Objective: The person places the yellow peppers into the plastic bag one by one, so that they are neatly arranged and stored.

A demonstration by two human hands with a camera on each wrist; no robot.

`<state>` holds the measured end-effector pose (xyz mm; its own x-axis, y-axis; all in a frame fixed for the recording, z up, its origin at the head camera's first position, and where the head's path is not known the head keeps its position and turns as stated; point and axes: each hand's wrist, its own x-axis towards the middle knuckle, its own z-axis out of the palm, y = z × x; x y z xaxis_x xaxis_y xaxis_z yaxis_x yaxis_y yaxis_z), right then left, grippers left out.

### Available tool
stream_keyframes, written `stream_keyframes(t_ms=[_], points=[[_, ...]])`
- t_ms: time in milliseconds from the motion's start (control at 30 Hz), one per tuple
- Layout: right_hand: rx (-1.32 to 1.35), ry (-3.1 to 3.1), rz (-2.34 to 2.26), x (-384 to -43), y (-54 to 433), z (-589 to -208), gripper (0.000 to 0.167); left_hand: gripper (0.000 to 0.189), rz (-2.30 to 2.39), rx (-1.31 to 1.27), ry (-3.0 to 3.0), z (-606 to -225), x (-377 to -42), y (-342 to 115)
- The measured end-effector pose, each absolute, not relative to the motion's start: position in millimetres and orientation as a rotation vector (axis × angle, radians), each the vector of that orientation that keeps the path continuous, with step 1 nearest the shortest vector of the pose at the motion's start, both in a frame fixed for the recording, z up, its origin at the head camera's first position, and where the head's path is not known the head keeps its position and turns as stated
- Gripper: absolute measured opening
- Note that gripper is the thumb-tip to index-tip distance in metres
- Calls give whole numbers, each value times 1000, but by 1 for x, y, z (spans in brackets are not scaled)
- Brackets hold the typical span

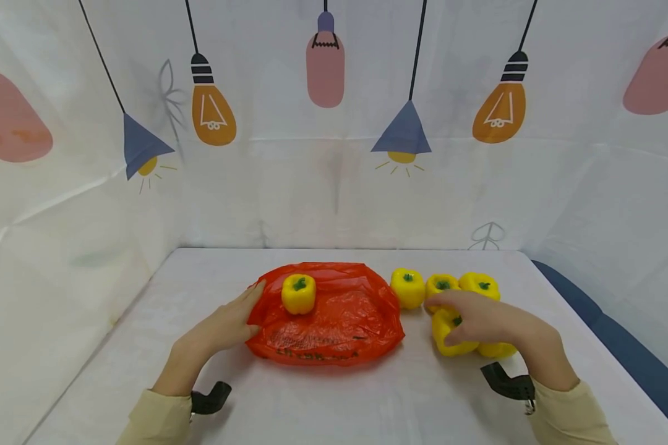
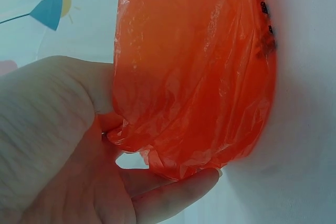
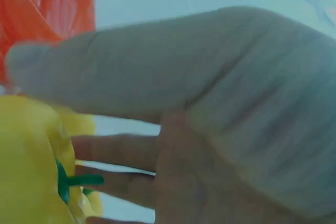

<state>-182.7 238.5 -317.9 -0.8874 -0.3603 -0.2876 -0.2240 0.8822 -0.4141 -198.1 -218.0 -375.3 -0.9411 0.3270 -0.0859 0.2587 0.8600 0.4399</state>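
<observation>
A red plastic bag (image 1: 345, 315) lies on the white table, crumpled and printed with dark lettering along its near edge. My left hand (image 1: 231, 321) grips its left side; in the left wrist view, thin plastic (image 2: 194, 93) runs between the thumb and fingers. One yellow bell pepper (image 1: 299, 294) sits on the bag's upper left part, stem up. On the right, my right hand (image 1: 487, 315) reaches over a yellow bell pepper (image 1: 441, 337), its thumb and fingers spread around it. The right wrist view has that pepper (image 3: 26, 161) large, green stem toward the palm.
Several more yellow peppers stand around the right hand, among them one beside the bag (image 1: 407, 288) and one farther back (image 1: 481, 283). A white cloth backdrop (image 1: 334, 185) with printed lamps rises behind the table (image 1: 334, 402). A dark blue surface (image 1: 618, 334) runs along the right edge.
</observation>
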Motion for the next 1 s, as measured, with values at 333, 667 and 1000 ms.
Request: stream_keyframes(t_ms=[333, 667, 1000], points=[[-309, 2648, -481, -187, 246, -321, 72, 83, 665, 410, 2857, -379, -200, -219], [-369, 2683, -446, -190, 244, -326, 70, 82, 685, 428, 2859, -378, -200, -217], [-453, 2750, -480, -188, 239, -321, 72, 84, 691, 410, 2855, -377, -199, -218]])
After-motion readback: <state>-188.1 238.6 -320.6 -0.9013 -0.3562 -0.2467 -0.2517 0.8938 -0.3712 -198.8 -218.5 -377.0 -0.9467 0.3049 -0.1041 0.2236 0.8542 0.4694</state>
